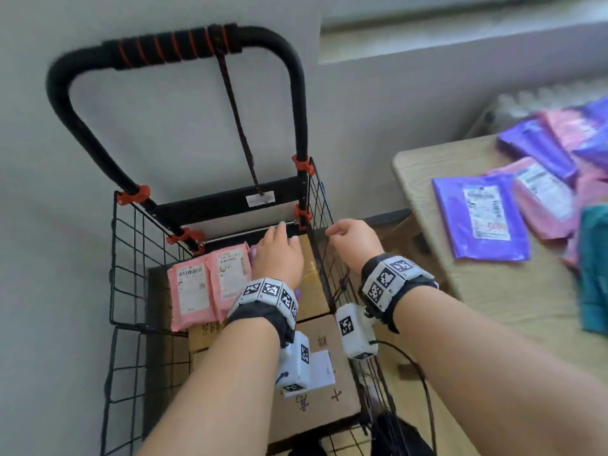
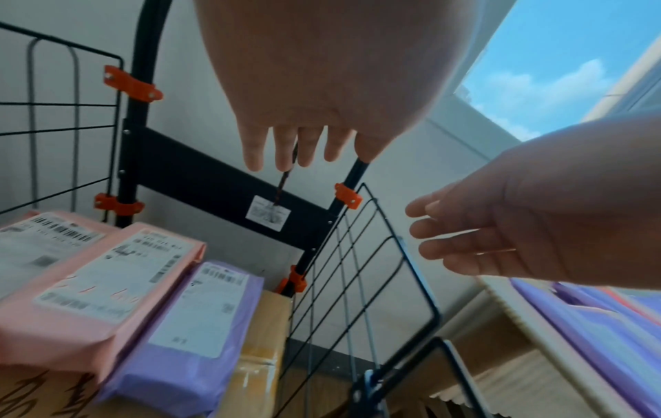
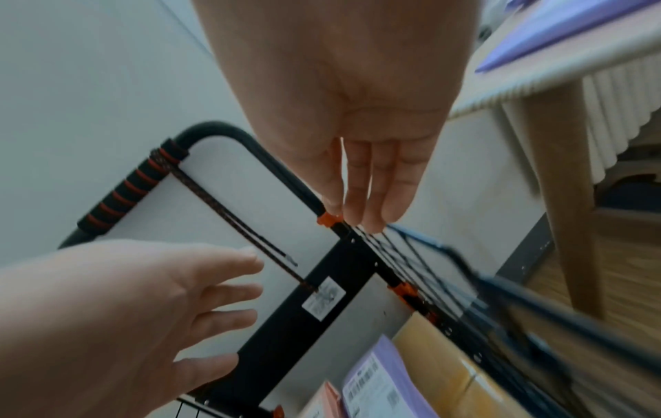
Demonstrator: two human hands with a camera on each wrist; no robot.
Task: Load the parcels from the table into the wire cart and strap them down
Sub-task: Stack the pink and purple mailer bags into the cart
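The black wire cart [image 1: 131, 258] stands against the wall and holds two pink parcels [image 1: 197, 287], a purple parcel [image 2: 193, 325] and cardboard boxes [image 1: 312, 284]. A dark elastic strap [image 1: 237, 120] hangs from the cart's handle [image 1: 174, 47] down to the back crossbar. My left hand [image 1: 276, 255] hovers over the parcels with straight fingers [image 2: 304, 147], holding nothing. My right hand [image 1: 352, 238] is at the top edge of the cart's right wire wall; its straight fingers [image 3: 365, 198] hold nothing. More purple parcels [image 1: 477, 222] and pink parcels [image 1: 543, 199] lie on the table.
The wooden table [image 1: 493, 291] stands right of the cart, with a teal parcel [image 1: 595, 268] at its near right side. A grey wall is behind and left of the cart. A black cable runs from my right wrist camera past the cart's corner.
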